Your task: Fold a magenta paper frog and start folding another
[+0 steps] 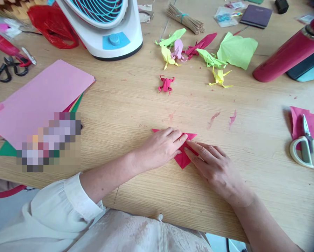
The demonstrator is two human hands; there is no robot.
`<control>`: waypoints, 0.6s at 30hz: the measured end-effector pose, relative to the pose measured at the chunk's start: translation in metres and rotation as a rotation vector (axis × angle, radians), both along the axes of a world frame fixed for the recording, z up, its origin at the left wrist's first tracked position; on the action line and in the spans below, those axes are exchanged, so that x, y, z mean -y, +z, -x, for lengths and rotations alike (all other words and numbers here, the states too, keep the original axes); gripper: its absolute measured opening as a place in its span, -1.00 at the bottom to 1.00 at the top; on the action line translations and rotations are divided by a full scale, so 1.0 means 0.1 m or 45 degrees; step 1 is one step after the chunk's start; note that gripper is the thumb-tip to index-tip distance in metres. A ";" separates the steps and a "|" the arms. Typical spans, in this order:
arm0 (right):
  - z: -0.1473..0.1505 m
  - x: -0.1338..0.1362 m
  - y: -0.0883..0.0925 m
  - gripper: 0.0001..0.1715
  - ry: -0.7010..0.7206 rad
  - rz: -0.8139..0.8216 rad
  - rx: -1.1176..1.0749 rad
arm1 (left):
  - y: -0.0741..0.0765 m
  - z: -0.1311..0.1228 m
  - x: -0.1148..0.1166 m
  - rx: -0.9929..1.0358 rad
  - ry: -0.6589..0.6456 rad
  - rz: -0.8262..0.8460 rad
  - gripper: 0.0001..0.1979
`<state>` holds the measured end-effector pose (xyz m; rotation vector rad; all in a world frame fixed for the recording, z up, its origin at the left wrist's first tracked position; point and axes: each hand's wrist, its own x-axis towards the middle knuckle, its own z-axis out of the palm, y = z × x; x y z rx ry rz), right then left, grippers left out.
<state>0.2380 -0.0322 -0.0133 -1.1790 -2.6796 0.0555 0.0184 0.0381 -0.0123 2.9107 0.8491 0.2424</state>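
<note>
A pinkish-red sheet of folded origami paper (183,161) lies on the table in front of me, its lower corner pointing toward my body. My left hand (164,145) covers its left and middle part, fingers together and pressing it down. From the right, my right hand (211,161) holds the paper's edge with thumb and fingertips close to the left fingers. Both hands hide much of the folds. Just beyond them sits a small red paper frog (166,84). A yellow paper frog (220,77) stands farther right.
Pink paper sheets (49,94) are stacked at left, near black-handled scissors (11,68). A white fan (114,38) stands behind. White-handled scissors (306,148) rest on red scrap paper at right, below a red bottle (283,57). Several folded figures and a green sheet (237,50) lie at the back.
</note>
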 end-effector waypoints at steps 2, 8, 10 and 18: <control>0.00 0.00 0.00 -0.47 -0.001 -0.007 0.007 | 0.00 0.00 0.00 -0.004 0.001 0.002 -0.52; 0.01 0.01 0.00 -0.49 -0.005 -0.016 0.048 | 0.01 -0.01 0.00 0.002 0.000 0.016 -0.51; 0.01 0.01 0.01 -0.49 -0.009 -0.012 0.057 | 0.02 -0.01 0.00 0.010 -0.003 0.023 -0.51; 0.03 0.01 0.01 -0.51 -0.018 -0.027 0.032 | 0.02 -0.03 0.04 0.012 0.025 0.007 -0.46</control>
